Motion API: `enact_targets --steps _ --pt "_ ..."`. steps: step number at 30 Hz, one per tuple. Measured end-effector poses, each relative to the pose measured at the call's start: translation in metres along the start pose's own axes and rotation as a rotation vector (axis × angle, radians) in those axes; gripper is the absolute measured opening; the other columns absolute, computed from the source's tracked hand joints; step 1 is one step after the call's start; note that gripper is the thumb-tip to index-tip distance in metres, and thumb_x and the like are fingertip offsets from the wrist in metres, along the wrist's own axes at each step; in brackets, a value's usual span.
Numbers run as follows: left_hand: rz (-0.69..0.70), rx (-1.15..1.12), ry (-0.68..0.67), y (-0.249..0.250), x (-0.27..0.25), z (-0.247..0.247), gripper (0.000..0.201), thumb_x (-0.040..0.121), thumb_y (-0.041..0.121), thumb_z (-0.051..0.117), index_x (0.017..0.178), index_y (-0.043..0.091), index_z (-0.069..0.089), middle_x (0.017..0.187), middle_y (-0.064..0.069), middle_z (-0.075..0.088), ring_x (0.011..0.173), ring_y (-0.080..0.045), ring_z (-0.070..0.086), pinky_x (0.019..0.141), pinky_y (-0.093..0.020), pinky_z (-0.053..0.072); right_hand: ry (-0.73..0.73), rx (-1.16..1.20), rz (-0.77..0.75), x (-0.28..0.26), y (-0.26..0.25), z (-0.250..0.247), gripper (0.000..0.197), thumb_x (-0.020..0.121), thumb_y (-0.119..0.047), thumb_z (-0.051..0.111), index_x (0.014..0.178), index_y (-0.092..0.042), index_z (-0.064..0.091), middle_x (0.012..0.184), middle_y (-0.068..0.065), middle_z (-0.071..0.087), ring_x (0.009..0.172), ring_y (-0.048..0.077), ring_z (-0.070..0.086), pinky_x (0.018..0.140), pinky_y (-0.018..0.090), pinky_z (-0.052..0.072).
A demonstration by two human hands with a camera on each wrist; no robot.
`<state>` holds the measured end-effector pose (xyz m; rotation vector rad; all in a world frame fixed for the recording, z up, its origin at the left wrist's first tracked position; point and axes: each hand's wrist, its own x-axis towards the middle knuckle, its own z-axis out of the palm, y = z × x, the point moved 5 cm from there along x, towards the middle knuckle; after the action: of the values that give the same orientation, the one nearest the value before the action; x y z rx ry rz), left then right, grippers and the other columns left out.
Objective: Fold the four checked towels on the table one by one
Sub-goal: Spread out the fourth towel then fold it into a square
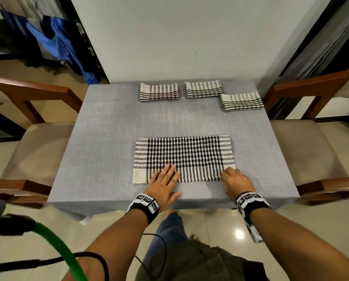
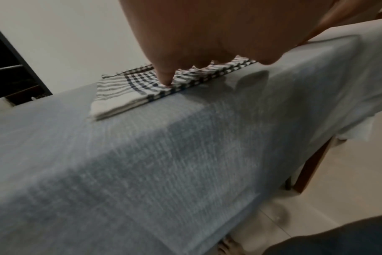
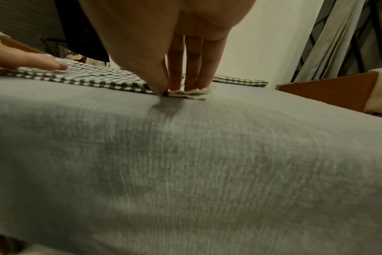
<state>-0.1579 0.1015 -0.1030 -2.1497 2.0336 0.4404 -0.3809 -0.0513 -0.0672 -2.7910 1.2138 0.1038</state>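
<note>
A black-and-white checked towel [image 1: 183, 157] [image 2: 120, 91] [image 3: 87, 75] lies as a doubled rectangle near the table's front edge. My left hand [image 1: 165, 179] [image 2: 164, 81] rests flat on its near edge, left of centre, fingers straight. My right hand [image 1: 230, 175] [image 3: 167, 90] pinches the towel's near right corner between thumb and fingers, low against the cloth. Three folded checked towels sit at the back: one at the centre [image 1: 159, 91], one to its right [image 1: 204, 89], one at the far right [image 1: 241, 102].
A grey cloth covers the table [image 1: 108, 128], which stands against a white wall. Wooden chairs with beige seats stand on the left [image 1: 37, 151] and right [image 1: 303, 151]. Bare cloth lies between the flat towel and the folded ones.
</note>
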Motion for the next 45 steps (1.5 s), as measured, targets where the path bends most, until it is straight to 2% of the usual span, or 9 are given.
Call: enact_targets --steps 5,16,20,23,25,27,33,41,45 --pt "-0.112 -0.038 -0.025 -0.015 -0.010 0.016 0.081 0.091 0.073 0.005 0.156 0.025 -0.005 0.162 -0.003 -0.015 0.149 -0.027 -0.016 0.120 -0.054 0.002 0.053 -0.029 -0.083 -0.006 0.002 -0.002 0.020 0.066 0.001 0.077 0.081 -0.007 0.066 0.083 0.008 0.063 0.068 0.025 0.061 0.051 0.034 0.053" --pt "-0.144 -0.078 -0.084 -0.012 -0.010 0.011 0.085 0.080 0.076 -0.013 0.149 0.027 -0.022 0.158 -0.002 -0.028 0.145 -0.025 -0.028 0.119 -0.052 -0.011 0.068 -0.086 -0.093 -0.015 0.021 0.000 0.015 0.071 -0.003 0.072 0.085 -0.008 0.069 0.090 0.009 0.066 0.080 0.029 0.062 0.078 0.042 0.056" --pt "-0.180 -0.115 0.009 -0.001 0.004 -0.012 0.088 0.080 0.070 -0.020 0.154 0.022 -0.012 0.161 -0.004 -0.022 0.147 -0.023 -0.023 0.120 -0.048 -0.010 0.162 0.045 -0.122 0.007 -0.003 -0.014 0.029 0.088 -0.024 0.060 0.113 -0.009 0.067 0.126 0.012 0.063 0.110 0.031 0.061 0.102 0.045 0.044" --pt "-0.192 -0.139 0.011 0.011 0.025 -0.023 0.087 0.081 0.069 -0.017 0.154 0.021 -0.012 0.159 -0.004 -0.025 0.146 -0.023 -0.025 0.119 -0.047 -0.012 -0.035 0.104 -0.105 0.029 -0.028 -0.003 0.066 0.098 -0.048 0.032 0.153 -0.011 0.025 0.162 0.009 0.014 0.149 0.026 0.017 0.120 0.043 0.011" --pt "-0.220 -0.145 -0.026 0.014 0.032 -0.019 0.088 0.081 0.072 -0.015 0.153 0.021 -0.015 0.157 -0.004 -0.028 0.145 -0.023 -0.027 0.118 -0.047 -0.014 -0.205 0.094 -0.011 0.029 -0.027 0.018 0.078 0.093 -0.064 0.001 0.152 -0.015 -0.012 0.159 0.003 -0.022 0.148 0.021 -0.018 0.120 0.041 -0.011" --pt "-0.226 -0.137 -0.063 0.010 0.029 -0.007 0.090 0.078 0.072 -0.018 0.152 0.022 -0.017 0.156 -0.003 -0.031 0.145 -0.024 -0.028 0.117 -0.047 -0.016 -0.285 0.080 0.066 0.019 -0.016 0.033 0.083 0.084 -0.069 -0.013 0.149 -0.018 -0.022 0.156 0.002 -0.030 0.146 0.020 -0.025 0.117 0.038 -0.020" --pt "-0.153 -0.126 0.053 -0.016 0.037 -0.023 0.077 0.096 0.061 -0.001 0.156 0.015 0.014 0.163 -0.007 0.004 0.151 -0.025 -0.004 0.118 -0.049 -0.001 -0.222 0.084 -0.010 0.040 -0.010 0.012 0.085 0.087 -0.070 -0.015 0.154 -0.017 -0.009 0.161 0.002 -0.020 0.147 0.019 -0.023 0.118 0.044 -0.015" --pt "-0.105 -0.133 -0.024 -0.020 0.116 -0.046 0.073 0.089 0.047 -0.008 0.155 0.016 -0.009 0.162 -0.003 -0.017 0.147 -0.019 -0.024 0.121 -0.044 -0.008 -0.332 0.226 -0.114 0.125 -0.084 0.009 0.089 0.082 -0.070 -0.017 0.156 -0.020 -0.008 0.161 -0.004 -0.020 0.145 0.012 -0.026 0.120 0.043 -0.013" --pt "-0.136 -0.144 -0.008 -0.044 0.116 -0.031 0.070 0.095 0.058 -0.003 0.154 0.022 -0.016 0.159 0.003 -0.025 0.146 -0.017 -0.026 0.120 -0.043 -0.012 -0.344 0.185 -0.055 0.130 -0.069 0.027 0.080 0.089 -0.070 -0.011 0.154 -0.024 -0.017 0.159 -0.005 -0.029 0.144 0.012 -0.030 0.120 0.043 -0.013"
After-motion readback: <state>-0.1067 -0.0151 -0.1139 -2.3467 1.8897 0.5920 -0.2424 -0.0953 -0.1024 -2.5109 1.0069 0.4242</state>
